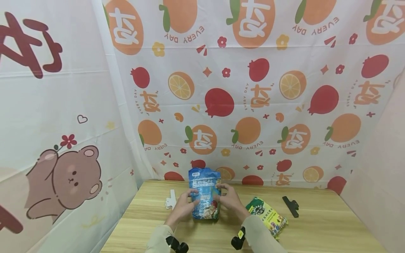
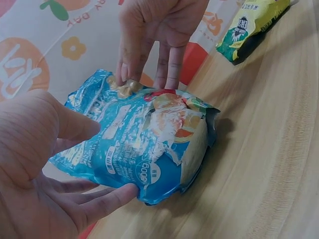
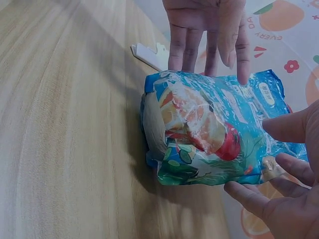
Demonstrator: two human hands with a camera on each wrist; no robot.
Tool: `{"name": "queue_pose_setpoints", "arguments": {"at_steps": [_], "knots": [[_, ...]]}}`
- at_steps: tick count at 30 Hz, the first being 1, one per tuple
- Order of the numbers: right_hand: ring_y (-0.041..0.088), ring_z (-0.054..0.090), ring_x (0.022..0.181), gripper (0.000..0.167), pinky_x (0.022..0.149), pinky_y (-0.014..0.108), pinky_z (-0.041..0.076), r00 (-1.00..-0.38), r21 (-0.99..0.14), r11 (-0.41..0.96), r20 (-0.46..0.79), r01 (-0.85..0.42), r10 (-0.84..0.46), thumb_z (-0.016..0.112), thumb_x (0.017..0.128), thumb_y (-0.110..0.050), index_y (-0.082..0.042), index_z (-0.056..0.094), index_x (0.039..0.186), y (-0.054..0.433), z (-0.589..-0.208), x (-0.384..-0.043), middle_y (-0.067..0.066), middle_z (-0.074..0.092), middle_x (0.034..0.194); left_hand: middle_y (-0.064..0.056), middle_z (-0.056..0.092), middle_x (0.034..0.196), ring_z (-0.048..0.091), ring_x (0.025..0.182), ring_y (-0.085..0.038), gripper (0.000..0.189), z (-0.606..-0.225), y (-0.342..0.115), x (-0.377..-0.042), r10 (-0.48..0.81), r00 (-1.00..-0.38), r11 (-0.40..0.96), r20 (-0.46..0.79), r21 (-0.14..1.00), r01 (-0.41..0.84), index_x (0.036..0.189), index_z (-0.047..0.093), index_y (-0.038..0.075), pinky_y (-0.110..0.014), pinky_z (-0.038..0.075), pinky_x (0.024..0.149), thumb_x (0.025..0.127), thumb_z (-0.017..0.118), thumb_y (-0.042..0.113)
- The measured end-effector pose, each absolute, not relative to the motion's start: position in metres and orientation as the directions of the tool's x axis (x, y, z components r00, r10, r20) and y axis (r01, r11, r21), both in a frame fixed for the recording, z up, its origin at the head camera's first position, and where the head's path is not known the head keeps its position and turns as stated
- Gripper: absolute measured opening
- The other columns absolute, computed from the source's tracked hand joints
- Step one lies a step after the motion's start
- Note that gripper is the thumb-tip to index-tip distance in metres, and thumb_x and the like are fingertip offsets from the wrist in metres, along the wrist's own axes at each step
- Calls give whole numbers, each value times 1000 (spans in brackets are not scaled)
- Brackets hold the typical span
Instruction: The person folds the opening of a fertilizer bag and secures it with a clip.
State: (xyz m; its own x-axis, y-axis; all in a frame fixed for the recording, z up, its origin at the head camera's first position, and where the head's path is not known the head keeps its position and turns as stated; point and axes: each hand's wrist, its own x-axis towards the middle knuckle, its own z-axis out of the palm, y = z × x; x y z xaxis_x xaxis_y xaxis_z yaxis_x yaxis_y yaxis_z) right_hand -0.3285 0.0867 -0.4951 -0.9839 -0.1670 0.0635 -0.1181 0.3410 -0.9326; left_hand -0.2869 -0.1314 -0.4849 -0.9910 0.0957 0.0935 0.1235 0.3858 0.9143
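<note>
A blue food bag (image 1: pixel 204 196) printed with fruit stands upright on the wooden table, its base near the tabletop. At its left side is my left hand (image 1: pixel 185 205), its thumb over the front and its fairly straight fingers by the edge. My right hand (image 1: pixel 231 198) is at the opposite side, thumb also over the front, fingertips at the bag's edge. In the left wrist view, the left index fingertip meets the edge of the blue bag (image 2: pixel 129 134). The right wrist view shows the bag's rounded bottom (image 3: pixel 154 129) close to the wood.
A yellow-green bag (image 1: pixel 267 216) lies right of the blue one, partly behind the right forearm. Beyond it is a black clip (image 1: pixel 291 206). A white clip (image 1: pixel 171 199) lies left of the left hand. Printed cloth (image 1: pixel 240 105) hangs behind the table (image 1: pixel 329 218).
</note>
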Motion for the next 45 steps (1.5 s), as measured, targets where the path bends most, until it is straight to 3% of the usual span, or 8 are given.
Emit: {"name": "queue_pose_setpoints", "arguments": {"at_steps": [6,9,13,23,35,45], "knots": [[44,59,124,52,89,46,58,-985,-931,345,71,-122,-157,75,90,-17,-7,58,138,87,-492,-327,21,50,148,-35,47,140,65,92,-24,36,-486,-129,-285,90,-992,382,91,916,119,132,58,5,-33,54,70,96,65,8],[45,59,124,52,89,46,58,-983,-933,334,80,-132,-165,76,90,-16,-7,58,138,88,-491,-327,21,50,148,-34,48,142,66,107,-38,35,-486,-129,-285,84,-991,388,108,912,133,130,60,5,-37,57,77,95,66,7],[45,58,124,53,88,45,59,-982,-937,322,86,-138,-168,77,89,-15,-6,58,138,89,-492,-328,22,50,148,-34,48,144,58,123,-53,35,-487,-128,-285,93,-986,388,135,907,161,128,60,4,-48,58,89,94,66,5],[42,60,121,53,84,40,60,-980,-948,281,102,-147,-169,76,86,-8,-8,59,137,88,-490,-331,21,48,149,-34,44,148,57,123,-58,37,-488,-121,-288,70,-987,357,142,921,157,132,57,6,-56,56,94,95,64,3],[51,54,127,51,89,49,58,-974,-935,301,139,-189,-180,75,89,-12,-9,59,137,92,-494,-331,22,44,153,-36,39,151,63,115,-53,34,-495,-116,-288,43,-983,344,181,921,185,127,62,7,-47,60,82,94,65,0],[50,53,129,51,92,50,57,-971,-937,291,139,-191,-193,75,89,-15,-9,59,138,93,-492,-329,20,46,151,-34,42,149,63,113,-54,32,-500,-116,-287,21,-979,330,202,923,198,123,64,5,-47,60,83,92,65,-3]]}}
